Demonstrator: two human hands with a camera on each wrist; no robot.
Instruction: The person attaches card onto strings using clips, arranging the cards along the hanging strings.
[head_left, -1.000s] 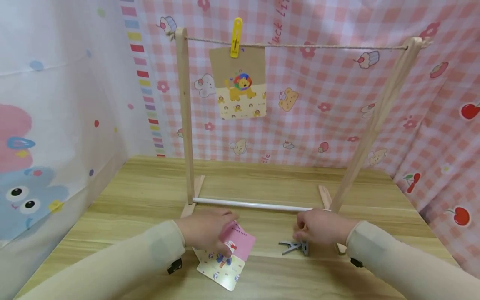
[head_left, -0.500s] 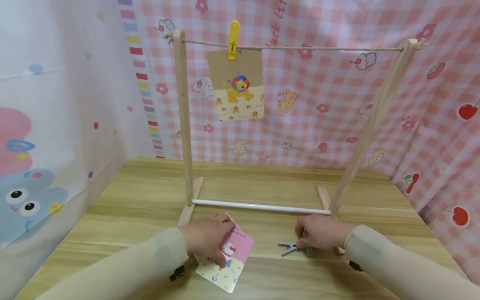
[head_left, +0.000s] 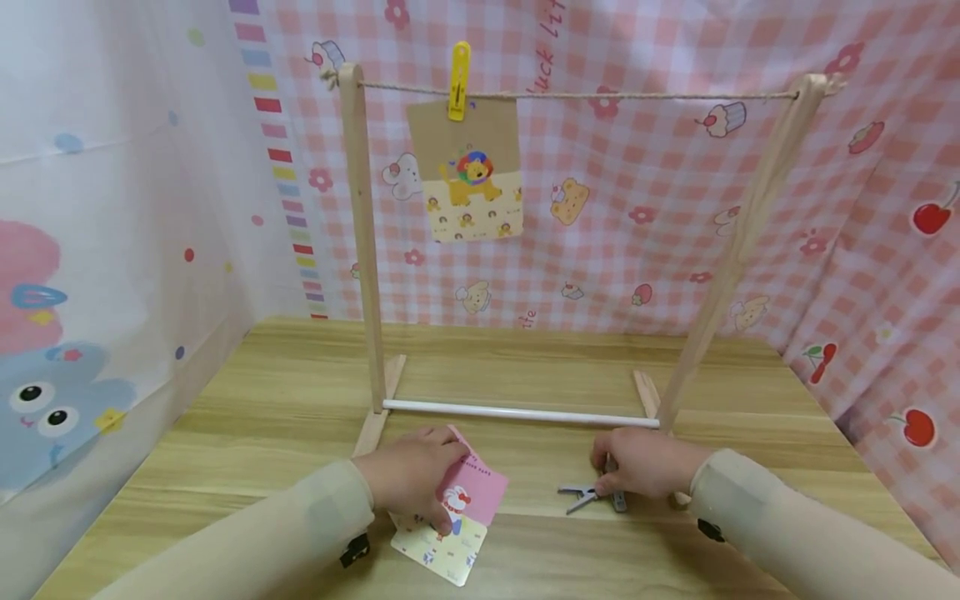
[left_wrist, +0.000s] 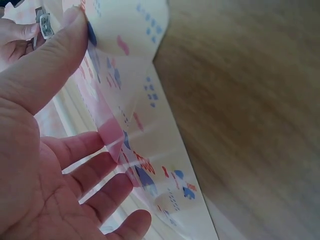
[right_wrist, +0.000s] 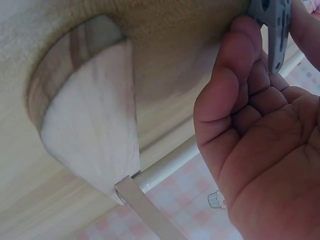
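My left hand (head_left: 416, 473) lies over a pink-and-cream card (head_left: 474, 492) with a rabbit picture. In the left wrist view, the thumb rests on the patterned card (left_wrist: 135, 100) and the other fingers, fairly straight, touch it farther along. Another card edge shows beneath it. My right hand (head_left: 648, 462) pinches a grey clothespin (right_wrist: 277, 35) low over the table, thumb against curled fingers. In the head view, its V-shaped legs (head_left: 579, 497) point left; the hand hides part of it, and I cannot tell whether there is a second clothespin.
A wooden frame (head_left: 365, 250) with a white crossbar (head_left: 517, 412) stands behind the hands. From its string (head_left: 637, 96) hangs a lion card (head_left: 471, 187) by a yellow clothespin (head_left: 459, 82). Patterned curtains surround the wooden table (head_left: 517, 358).
My right fingers have come down and closed on the grey clothespin. The left hand has moved slightly down over the card. The head view has shifted a little.
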